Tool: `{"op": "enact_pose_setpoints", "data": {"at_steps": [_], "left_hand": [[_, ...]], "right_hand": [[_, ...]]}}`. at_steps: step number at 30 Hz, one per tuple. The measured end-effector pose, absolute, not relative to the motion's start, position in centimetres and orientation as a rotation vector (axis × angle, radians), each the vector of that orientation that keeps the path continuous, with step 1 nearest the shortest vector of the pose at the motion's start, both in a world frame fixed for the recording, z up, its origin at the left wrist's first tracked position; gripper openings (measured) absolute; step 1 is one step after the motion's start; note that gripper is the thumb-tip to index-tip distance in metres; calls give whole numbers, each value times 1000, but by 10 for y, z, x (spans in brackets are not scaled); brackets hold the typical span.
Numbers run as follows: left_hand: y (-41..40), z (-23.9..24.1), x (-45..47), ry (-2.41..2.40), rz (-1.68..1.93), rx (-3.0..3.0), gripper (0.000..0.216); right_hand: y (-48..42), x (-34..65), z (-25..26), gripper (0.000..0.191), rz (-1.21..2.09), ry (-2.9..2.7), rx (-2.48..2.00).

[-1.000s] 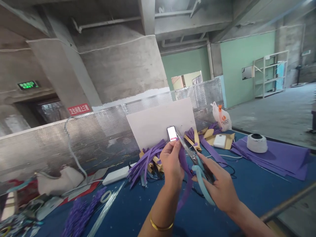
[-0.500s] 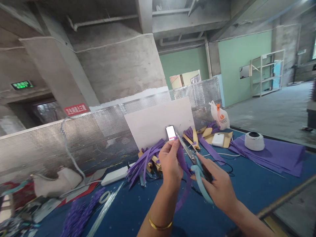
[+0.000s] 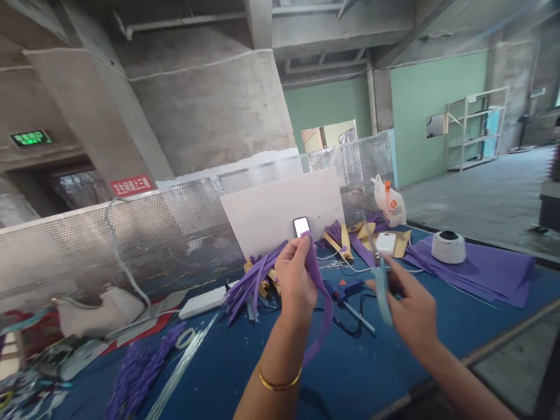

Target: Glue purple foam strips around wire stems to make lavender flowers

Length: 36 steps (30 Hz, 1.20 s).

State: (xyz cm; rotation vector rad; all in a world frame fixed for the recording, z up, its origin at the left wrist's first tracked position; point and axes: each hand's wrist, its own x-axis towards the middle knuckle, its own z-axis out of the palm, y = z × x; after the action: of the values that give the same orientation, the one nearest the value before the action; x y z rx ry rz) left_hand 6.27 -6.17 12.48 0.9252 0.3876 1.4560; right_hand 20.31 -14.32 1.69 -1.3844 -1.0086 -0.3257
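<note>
My left hand (image 3: 296,277) pinches one end of a purple strip (image 3: 324,284), its length curling down above the table (image 3: 371,376); I judge it unfinished, being a plain ribbon. My right hand (image 3: 413,306) grips the scissors (image 3: 382,289), apart from the strip, blades too blurred to tell if parted. Off left lies a purple bunch (image 3: 142,376), apparently made up. Beyond my hands come a glue gun (image 3: 349,288), narrow strips (image 3: 250,287), seemingly already cut, and broad sheets (image 3: 496,268), likely uncut.
</note>
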Motion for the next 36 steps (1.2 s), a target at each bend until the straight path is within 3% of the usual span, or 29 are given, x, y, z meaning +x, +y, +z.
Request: {"op": "enact_pose_setpoints", "data": {"at_steps": [9, 15, 21, 26, 29, 36], "left_hand": [[-37, 154, 8, 377, 1705, 954, 11], [-29, 160, -4, 390, 1589, 885, 12], [-27, 161, -4, 336, 1504, 878, 12], [-29, 162, -4, 327, 1490, 860, 14], [-32, 164, -5, 327, 1453, 851, 15], [-35, 166, -11, 301, 1478, 871, 14]], "right_hand": [[-170, 328, -17, 47, -391, -973, -2438], [-162, 344, -33, 34, -373, -1092, -2738], [-148, 331, -11, 24, -365, -1313, -2714], [-113, 270, 7, 27, -348, -1647, -2312], [-81, 239, -2, 20, -155, -1814, -2160], [-51, 241, -35, 11, -47, -1765, -2257]]}}
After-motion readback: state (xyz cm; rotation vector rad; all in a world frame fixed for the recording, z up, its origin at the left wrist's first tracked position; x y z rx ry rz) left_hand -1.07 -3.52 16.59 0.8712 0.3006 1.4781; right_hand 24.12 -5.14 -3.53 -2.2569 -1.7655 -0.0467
